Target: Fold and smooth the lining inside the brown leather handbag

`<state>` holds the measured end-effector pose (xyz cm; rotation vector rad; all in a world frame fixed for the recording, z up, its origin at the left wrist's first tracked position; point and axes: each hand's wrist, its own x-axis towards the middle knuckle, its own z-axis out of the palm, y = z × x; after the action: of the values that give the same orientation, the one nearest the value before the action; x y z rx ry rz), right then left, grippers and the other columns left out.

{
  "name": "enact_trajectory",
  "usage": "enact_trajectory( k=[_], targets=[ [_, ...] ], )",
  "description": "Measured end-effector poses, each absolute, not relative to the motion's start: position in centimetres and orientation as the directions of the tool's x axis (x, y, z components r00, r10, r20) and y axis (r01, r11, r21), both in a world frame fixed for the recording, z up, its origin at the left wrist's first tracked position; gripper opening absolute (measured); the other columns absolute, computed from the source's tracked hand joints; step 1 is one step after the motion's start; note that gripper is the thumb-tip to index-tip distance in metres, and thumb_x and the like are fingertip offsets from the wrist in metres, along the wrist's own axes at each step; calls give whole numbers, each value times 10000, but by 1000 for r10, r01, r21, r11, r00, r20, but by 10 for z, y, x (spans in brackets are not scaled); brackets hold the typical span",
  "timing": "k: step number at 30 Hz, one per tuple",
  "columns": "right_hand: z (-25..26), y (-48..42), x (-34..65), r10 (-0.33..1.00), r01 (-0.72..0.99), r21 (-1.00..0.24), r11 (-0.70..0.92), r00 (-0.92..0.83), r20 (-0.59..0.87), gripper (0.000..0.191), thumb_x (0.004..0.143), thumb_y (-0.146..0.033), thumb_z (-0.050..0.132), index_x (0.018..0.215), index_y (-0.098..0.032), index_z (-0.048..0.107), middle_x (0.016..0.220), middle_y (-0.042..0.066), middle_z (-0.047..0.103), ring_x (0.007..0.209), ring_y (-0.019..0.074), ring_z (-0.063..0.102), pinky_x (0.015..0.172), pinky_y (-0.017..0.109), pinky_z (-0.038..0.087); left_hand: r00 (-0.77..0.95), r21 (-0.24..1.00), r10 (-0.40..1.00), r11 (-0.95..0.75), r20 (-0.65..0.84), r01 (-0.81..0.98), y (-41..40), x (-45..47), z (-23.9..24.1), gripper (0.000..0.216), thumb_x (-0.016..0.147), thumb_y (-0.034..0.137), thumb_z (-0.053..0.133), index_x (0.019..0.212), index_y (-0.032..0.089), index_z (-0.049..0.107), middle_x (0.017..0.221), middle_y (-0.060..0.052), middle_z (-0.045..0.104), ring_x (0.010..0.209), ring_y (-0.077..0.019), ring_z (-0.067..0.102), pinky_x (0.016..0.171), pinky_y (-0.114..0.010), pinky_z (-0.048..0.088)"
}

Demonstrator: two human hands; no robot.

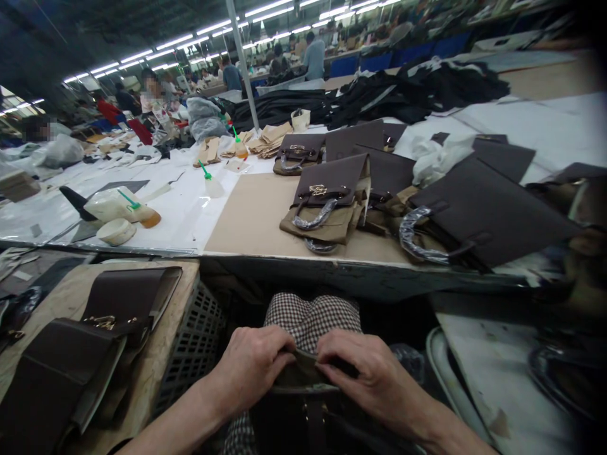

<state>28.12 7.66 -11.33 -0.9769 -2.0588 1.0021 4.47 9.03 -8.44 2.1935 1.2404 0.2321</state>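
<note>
A dark brown handbag rests on my lap, over black-and-white checked cloth. Its olive lining shows at the upper edge. My left hand pinches that edge between thumb and fingers. Close beside it on the right, my right hand grips the same edge with its fingertips. Both hands are closed on the bag, a small gap apart. The bag's lower part runs out of the picture.
Several brown bags with plastic-wrapped handles lie on cardboard on the worktable. Glue bottles stand farther left. More bag pieces lie on a board at left, above a plastic crate. A white surface is at right. People work far back.
</note>
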Motion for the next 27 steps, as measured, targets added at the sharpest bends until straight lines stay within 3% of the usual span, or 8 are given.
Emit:
enact_trajectory(
  k=[9,14,18,27],
  targets=[
    [-114,73,282,804,323,-798,510,-510,307,164,889,-30,553,911,-186,599,887,28,663,798,147,620,696,257,476,575,596,800,-381,-170,707,95,49,-77,130,832,78,652,856,203,630,828,38,674,766,-134,634,699,-220,446],
    [-112,72,283,821,354,-795,492,-494,288,160,896,-41,545,910,-192,597,869,26,655,776,152,615,686,265,483,577,609,801,-380,-159,696,91,48,-78,39,924,184,613,954,209,610,916,17,690,825,-149,645,741,-233,467],
    [-112,70,283,821,356,-791,497,-487,297,170,890,-33,551,910,-197,591,875,27,661,784,159,624,686,267,489,599,545,786,-438,-155,715,88,47,-81,71,968,195,546,999,208,608,954,-3,700,859,-166,663,774,-255,475],
    [-113,66,282,815,331,-796,508,-485,318,184,886,-25,544,913,-201,589,879,26,661,792,158,630,695,265,491,659,325,714,-581,-237,746,96,56,-69,57,906,201,544,938,219,588,824,16,687,715,-184,653,615,-270,408]
  ],
)
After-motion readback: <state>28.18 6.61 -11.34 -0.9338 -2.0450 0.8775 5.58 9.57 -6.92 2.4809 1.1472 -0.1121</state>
